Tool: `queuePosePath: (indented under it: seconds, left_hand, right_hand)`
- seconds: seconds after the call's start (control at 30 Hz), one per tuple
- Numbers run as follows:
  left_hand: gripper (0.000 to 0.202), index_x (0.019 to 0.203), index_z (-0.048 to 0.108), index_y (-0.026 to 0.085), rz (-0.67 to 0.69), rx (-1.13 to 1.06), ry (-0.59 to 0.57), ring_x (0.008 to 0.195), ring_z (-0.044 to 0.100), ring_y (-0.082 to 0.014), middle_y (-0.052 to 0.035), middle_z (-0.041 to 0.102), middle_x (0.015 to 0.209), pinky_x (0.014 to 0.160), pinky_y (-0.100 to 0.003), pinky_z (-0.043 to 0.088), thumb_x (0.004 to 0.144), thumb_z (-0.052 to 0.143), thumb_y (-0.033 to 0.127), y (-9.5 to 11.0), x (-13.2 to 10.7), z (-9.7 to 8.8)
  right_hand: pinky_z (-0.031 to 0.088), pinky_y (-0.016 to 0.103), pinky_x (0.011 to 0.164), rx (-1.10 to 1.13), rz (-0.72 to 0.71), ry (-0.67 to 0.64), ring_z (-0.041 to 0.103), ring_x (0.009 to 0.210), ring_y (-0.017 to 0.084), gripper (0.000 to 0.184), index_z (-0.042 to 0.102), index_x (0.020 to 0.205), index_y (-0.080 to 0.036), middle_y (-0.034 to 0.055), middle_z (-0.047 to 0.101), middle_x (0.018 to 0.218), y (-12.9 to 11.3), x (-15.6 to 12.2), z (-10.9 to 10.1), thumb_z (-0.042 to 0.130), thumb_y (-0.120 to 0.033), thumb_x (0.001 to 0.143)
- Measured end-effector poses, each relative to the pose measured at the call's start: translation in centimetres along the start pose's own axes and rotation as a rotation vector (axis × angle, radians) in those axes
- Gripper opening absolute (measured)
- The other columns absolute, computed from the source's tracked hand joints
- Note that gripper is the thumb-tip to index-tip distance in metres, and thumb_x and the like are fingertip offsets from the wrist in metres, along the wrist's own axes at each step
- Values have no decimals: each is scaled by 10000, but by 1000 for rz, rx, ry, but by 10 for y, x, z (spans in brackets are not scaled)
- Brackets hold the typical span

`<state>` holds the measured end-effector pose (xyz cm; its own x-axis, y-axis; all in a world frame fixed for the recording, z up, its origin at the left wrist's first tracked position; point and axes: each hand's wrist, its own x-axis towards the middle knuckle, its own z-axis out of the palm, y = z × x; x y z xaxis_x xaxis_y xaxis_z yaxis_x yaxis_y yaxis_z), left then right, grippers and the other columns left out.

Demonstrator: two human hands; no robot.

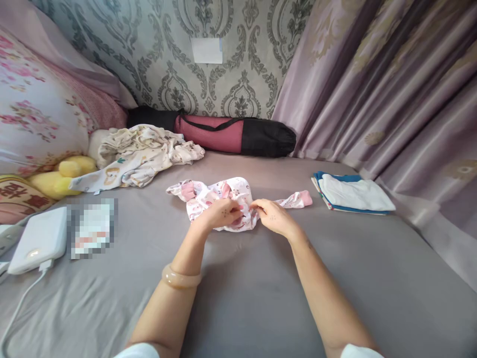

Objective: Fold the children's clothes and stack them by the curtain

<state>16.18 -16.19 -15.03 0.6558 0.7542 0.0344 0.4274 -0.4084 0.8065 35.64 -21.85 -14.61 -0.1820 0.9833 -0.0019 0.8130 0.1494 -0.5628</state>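
A small white baby garment [234, 189] with a pink print lies bunched on the grey sheet in front of me. One sleeve with a pink cuff stretches out to the right, and another pink-cuffed part lies bent at the left. My left hand [222, 213] is on the middle of the garment, its fingers curled and closed on the cloth. My right hand [275, 217] pinches the fabric at the garment's right side, close to the base of the outstretched sleeve. Both hands partly cover the cloth, and the fingertips are only partly visible.
Folded clothes [352, 193], white on blue, lie at the right by the curtain [343, 89]. Crumpled printed cloth [149, 151] and a yellow plush toy [61, 176] are at the left. A long black-and-pink bag [212, 133] lies along the wall. A white power bank [40, 238] with a cable sits at the near left.
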Motion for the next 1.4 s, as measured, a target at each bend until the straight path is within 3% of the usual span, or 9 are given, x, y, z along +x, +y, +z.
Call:
queuePosePath:
  seconds: [0.07,0.2,0.43,0.57,0.73,0.8,0.93,1.07,1.4]
  left_hand:
    - [55,578,657,212,-10,33,-5,696,546,-208,-28,629,623,743,-298,413,619,665,175,-4,0,4]
    - [225,681,720,246,-74,42,16,982,552,-307,-60,684,851,943,-377,354,523,697,87,-8,-3,2]
    - [110,762,759,229,-66,-104,-37,525,464,-135,18,553,537,560,-225,341,666,706,226,-20,-12,-27]
    - [163,826,757,209,-58,-156,76,541,475,-127,-9,603,620,508,-215,335,734,663,305,-22,-17,-37]
    - [135,736,744,201,-79,-46,-119,602,536,-146,-21,629,668,542,-224,405,648,722,302,-2,-25,-47]
    - [196,809,738,195,-55,7,-128,695,563,-152,-25,666,770,617,-225,432,713,666,350,7,-25,-48]
    - [267,860,696,152,-79,43,-28,718,557,-143,-15,655,769,651,-231,424,826,495,324,17,-16,-34]
    - [199,686,645,150,-170,240,-26,660,551,-145,6,558,598,654,-241,408,773,466,157,13,-4,-11]
    - [138,833,673,163,-295,351,-131,803,612,-198,-66,635,872,682,-259,426,720,595,161,4,-3,-4]
  right_hand:
    - [406,291,933,-51,-21,-36,591,1062,181,367,657,1080,-239,56,649,1097,5,-1,0,426,-77,845]
    - [410,307,884,-191,18,-82,578,1073,212,347,619,1124,-248,70,623,1117,7,-1,8,495,-107,833]
    - [390,291,804,-262,114,-62,596,983,205,236,615,996,-240,52,659,1047,10,-14,-20,450,-130,868]
    - [379,258,718,-257,107,-56,602,873,177,216,649,907,-245,29,669,958,3,-25,-40,481,-131,831]
    - [348,255,625,-283,171,-271,619,737,175,196,711,749,-246,11,702,801,-12,-27,-41,562,-119,752]
    - [355,252,632,-251,112,-216,628,758,174,182,721,770,-246,14,710,828,-18,-24,-39,554,-179,800]
    - [384,244,715,-169,-9,-37,637,912,177,230,709,952,-262,19,710,987,-28,-16,-23,487,-247,891]
    - [387,271,753,-256,10,-112,626,1002,211,246,662,1059,-255,45,686,1081,-30,-9,0,493,-208,887]
    - [379,266,740,-267,25,-128,603,969,190,226,629,1024,-213,68,596,1151,-14,-8,5,510,-144,844]
